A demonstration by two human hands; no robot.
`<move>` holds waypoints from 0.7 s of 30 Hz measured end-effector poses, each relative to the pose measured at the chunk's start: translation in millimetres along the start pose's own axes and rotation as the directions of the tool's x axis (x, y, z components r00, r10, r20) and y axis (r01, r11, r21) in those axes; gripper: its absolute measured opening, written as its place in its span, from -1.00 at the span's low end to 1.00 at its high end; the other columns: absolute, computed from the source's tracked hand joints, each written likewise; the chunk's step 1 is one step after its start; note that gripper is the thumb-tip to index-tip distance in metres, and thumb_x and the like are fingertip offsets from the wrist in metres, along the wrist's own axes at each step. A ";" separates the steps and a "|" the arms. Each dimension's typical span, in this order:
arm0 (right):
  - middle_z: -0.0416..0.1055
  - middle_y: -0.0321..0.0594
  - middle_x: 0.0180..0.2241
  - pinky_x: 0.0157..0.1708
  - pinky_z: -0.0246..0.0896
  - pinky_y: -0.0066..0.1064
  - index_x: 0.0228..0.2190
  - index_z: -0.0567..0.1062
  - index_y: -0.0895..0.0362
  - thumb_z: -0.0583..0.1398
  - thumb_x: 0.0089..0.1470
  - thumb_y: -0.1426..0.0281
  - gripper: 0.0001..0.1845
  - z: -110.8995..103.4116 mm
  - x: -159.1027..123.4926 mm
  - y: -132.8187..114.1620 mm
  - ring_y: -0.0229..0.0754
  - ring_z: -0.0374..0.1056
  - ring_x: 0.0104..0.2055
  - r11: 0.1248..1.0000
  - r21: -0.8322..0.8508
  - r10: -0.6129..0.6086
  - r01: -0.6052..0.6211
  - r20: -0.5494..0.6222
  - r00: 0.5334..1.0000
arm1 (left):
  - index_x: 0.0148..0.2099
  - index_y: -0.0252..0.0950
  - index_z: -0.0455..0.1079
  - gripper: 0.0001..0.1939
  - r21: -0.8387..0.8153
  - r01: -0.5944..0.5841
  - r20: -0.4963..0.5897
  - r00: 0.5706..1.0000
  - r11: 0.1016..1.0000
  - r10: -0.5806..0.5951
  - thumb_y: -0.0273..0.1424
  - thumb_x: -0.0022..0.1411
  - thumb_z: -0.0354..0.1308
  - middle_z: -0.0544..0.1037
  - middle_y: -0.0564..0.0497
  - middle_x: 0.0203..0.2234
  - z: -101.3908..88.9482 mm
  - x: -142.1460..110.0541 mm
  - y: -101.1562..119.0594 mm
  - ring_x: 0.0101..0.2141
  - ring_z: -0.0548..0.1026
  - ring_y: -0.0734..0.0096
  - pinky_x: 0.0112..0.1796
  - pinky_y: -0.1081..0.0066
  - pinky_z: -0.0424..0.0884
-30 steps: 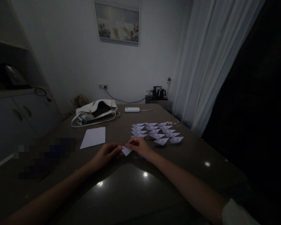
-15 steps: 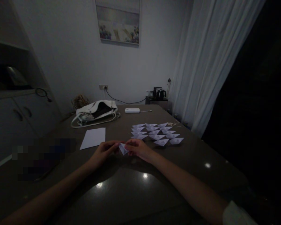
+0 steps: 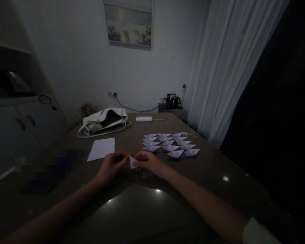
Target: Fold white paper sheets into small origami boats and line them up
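The left hand (image 3: 112, 165) pinches one side of a small folded paper (image 3: 131, 162) between thumb and fingers, and the right hand (image 3: 149, 162) grips its other side, the thumb lying on its face. The folded paper is between the two hands, over the near middle of the dark, glossy table (image 3: 142, 217), a point of it facing down. Just beyond the left hand lies a flat white sheet (image 3: 101, 149), and beyond that a white bag (image 3: 104, 118) with its mouth open and its strap on the tabletop. Past the right hand, folded paper boats (image 3: 175, 154) stand close together in rows, with small pale scraps (image 3: 186, 133) behind them near the table's edge. A white device (image 3: 143, 119) with a short cable (image 3: 159, 119) lies near the far edge, to the right of the bag
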State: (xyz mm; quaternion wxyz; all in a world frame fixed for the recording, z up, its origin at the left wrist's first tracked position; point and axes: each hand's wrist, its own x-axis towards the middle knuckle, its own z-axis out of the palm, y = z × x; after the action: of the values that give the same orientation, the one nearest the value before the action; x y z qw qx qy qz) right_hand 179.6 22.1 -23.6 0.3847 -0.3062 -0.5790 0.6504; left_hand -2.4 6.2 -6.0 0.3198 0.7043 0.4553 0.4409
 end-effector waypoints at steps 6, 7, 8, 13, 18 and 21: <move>0.39 -0.37 -0.53 -0.52 0.15 -0.51 -0.44 0.37 0.17 0.38 -0.30 0.25 -0.60 -2.7 1.7 3.1 -0.37 0.26 -0.56 0.997 -0.021 -0.068 0.068 0.008 0.998 | -0.33 -0.35 0.48 -0.72 -0.049 -0.004 0.037 0.999 0.999 0.005 -0.22 0.09 0.14 0.57 -0.01 -0.49 0.4 1.5 2.2 -0.42 0.50 0.31 -0.37 0.45 0.39; 0.38 -0.36 -0.54 -0.52 0.14 -0.51 -0.44 0.37 0.17 0.38 -0.29 0.26 -0.61 -4.1 2.3 3.6 -0.36 0.25 -0.56 0.996 -0.037 -0.084 0.084 -0.004 0.996 | -0.30 -0.35 0.49 -0.70 -0.058 0.009 0.044 0.999 0.998 -0.007 -0.20 0.10 0.13 0.57 -0.01 -0.50 0.3 2.1 2.6 -0.41 0.51 0.30 -0.36 0.45 0.40; 0.38 -0.36 -0.54 -0.52 0.14 -0.51 -0.44 0.37 0.17 0.38 -0.29 0.27 -0.61 -5.5 2.9 4.1 -0.36 0.25 -0.56 0.993 -0.059 -0.099 0.098 -0.017 0.995 | -0.28 -0.35 0.50 -0.68 -0.064 0.024 0.046 0.999 0.998 -0.021 -0.19 0.10 0.13 0.57 -0.01 -0.51 0.2 2.5 3.3 -0.41 0.51 0.29 -0.35 0.44 0.40; 0.37 -0.35 -0.52 -0.51 0.12 -0.50 -0.45 0.38 0.18 0.37 -0.27 0.29 -0.65 -9.3 4.3 5.6 -0.35 0.26 -0.53 0.974 -0.162 -0.168 0.157 -0.056 0.984 | -0.31 -0.35 0.53 -0.67 -0.085 0.077 0.045 0.996 0.993 -0.073 -0.17 0.01 0.19 0.60 -0.03 -0.51 0.6 2.0 8.2 -0.40 0.53 0.23 -0.34 0.40 0.43; 0.37 -0.36 -0.52 -0.51 0.11 -0.50 -0.47 0.37 0.17 0.36 -0.26 0.31 -0.67 -8.0 4.2 6.2 -0.35 0.25 -0.54 0.972 -0.161 -0.184 0.172 -0.061 0.981 | -0.38 -0.33 0.54 -0.73 -0.069 0.052 0.022 0.998 0.996 -0.051 -0.22 -0.03 0.22 0.61 -0.03 -0.53 0.7 2.3 8.7 -0.43 0.53 0.25 -0.37 0.41 0.43; 0.37 -0.35 -0.52 -0.50 0.10 -0.50 -0.48 0.36 0.17 0.35 -0.26 0.33 -0.69 -7.0 4.1 6.3 -0.35 0.25 -0.53 0.971 -0.169 -0.184 0.170 -0.066 0.981 | -0.44 -0.33 0.53 -0.75 -0.037 0.025 -0.001 1.000 0.999 -0.025 -0.23 -0.03 0.21 0.60 -0.03 -0.57 0.0 2.6 8.0 -0.48 0.52 0.27 -0.41 0.42 0.43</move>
State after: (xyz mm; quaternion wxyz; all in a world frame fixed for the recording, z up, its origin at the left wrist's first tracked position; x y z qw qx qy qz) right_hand 182.5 29.0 -30.7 0.4381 -0.3097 -0.6390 0.5512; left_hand 1.0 5.5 1.6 0.3379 0.6921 0.4560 0.4460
